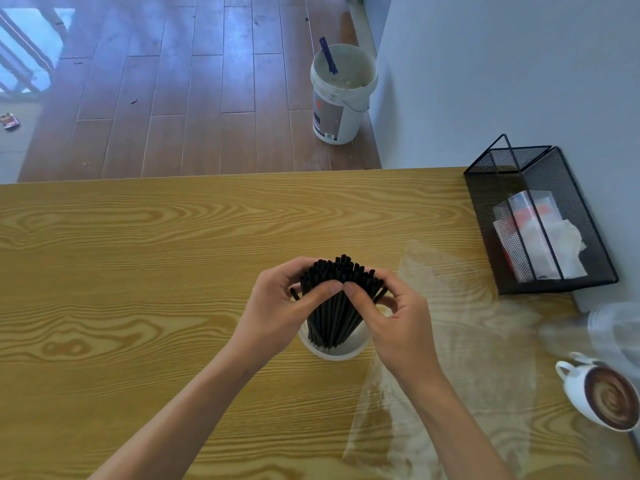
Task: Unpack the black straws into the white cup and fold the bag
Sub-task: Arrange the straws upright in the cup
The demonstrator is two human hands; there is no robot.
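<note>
Both hands — left (277, 313), right (394, 323) — clasp black straws (334, 306) standing in the white cup (334, 353).

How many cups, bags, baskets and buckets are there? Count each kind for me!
Cups: 2, the white cup holding the black straws and a coffee cup
Clear plastic bags: 1
Black mesh baskets: 1
White buckets: 1, on the floor
Total: 5
</note>
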